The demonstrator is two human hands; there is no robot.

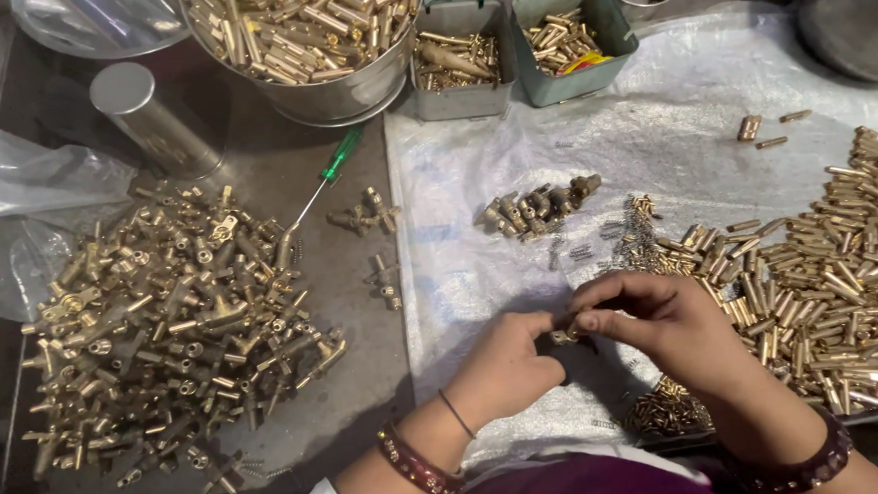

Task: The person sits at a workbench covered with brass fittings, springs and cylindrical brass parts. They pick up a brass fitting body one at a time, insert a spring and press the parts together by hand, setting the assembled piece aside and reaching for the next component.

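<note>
Both hands meet over the white sheet (652,115) on the desk. The left hand (505,369) is curled tight and the right hand (663,315) pinches narrowly; together they hold a small brass part (564,336), mostly hidden by the fingertips, so its shape is hard to make out. Brass tubes (841,266) lie heaped just right, brass fittings (163,332) well left. The steel bowl (341,92) is cut off at the top.

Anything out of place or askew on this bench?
Only slightly: a green-handled screwdriver lies slanted beside the steel bowl, its tip at the brass fittings heap. A few loose brass pins sit apart from the right pile.
</note>
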